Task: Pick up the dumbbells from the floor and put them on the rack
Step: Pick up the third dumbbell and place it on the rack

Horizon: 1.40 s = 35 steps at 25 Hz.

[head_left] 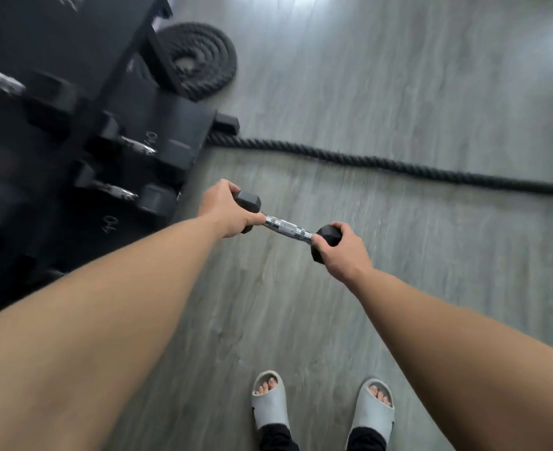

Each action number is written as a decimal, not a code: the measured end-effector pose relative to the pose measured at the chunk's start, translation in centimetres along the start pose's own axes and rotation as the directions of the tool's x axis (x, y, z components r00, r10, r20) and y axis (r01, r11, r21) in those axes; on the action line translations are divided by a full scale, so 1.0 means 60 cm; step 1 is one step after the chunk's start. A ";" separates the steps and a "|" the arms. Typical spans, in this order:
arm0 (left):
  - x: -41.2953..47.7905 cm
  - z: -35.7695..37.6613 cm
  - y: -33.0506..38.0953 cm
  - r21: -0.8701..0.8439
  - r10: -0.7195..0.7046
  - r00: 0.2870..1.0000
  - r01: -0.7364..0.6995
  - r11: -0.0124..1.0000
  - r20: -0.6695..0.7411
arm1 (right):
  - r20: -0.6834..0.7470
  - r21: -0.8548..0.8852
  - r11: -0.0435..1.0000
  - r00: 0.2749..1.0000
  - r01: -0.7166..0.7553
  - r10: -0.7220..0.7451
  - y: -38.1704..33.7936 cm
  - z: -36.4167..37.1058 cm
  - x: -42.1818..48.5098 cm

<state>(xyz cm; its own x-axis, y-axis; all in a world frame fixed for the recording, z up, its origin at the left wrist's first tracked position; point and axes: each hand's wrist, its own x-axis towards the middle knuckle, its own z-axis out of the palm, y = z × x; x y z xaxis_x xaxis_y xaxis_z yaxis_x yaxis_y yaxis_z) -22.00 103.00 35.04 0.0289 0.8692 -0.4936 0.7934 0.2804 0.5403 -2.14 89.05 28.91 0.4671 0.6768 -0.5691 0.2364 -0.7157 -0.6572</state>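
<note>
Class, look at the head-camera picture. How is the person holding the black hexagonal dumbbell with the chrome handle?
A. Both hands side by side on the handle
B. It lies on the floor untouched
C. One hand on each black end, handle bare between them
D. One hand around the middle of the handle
C: the left hand wraps one black head and the right hand the other, leaving the chrome handle of the black hexagonal dumbbell bare, above the grey wood-look floor.

"40" on two racked dumbbells (138,143).
</note>
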 end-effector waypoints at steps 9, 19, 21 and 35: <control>-0.269 -0.385 0.062 0.119 0.185 0.976 -0.171 0.978 -0.115 | 0.074 0.374 0.925 0.996 -0.070 0.046 -0.247 0.026 -0.348; -0.666 -0.641 -0.202 0.245 0.054 0.915 0.049 0.968 -0.399 | 0.438 0.341 0.934 0.897 -0.109 -0.055 -0.300 0.200 -0.763; -0.742 -0.680 -0.269 0.205 0.008 0.885 0.099 0.974 -0.466 | 0.485 0.318 0.944 0.871 -0.088 -0.082 -0.305 0.244 -0.840; -0.920 -0.868 -0.876 0.192 -0.112 0.866 0.231 0.954 -0.487 | 0.582 0.029 0.995 0.811 -0.094 0.059 -0.229 0.762 -1.212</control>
<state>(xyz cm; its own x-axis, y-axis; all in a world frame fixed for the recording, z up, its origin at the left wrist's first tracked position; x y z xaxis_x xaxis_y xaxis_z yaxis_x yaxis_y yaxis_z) -96.97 61.51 69.36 -0.3599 0.9198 -0.1566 0.8800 0.3904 0.2705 -78.33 57.57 56.73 -0.1028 0.6068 -0.7882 0.1670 -0.7706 -0.6151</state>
